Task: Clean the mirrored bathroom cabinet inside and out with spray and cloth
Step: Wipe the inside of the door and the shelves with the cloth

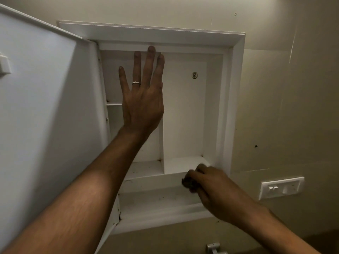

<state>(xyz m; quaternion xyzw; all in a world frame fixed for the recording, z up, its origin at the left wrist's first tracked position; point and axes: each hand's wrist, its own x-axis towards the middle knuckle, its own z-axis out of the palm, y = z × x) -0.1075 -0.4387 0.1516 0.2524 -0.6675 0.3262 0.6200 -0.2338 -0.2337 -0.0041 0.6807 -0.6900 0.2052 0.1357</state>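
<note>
The cabinet (236, 99) hangs on the wall with its door (40, 99) swung open at the left. If the door swings back, it could hit the left arm. The left hand (142, 99), fingers straight, holds nothing and hides the middle divider. The right hand (207, 187) grips a dark cloth (189, 183) at the near edge of the lower shelf (181, 165); a loose grip may drop it. No spray is visible.
</note>
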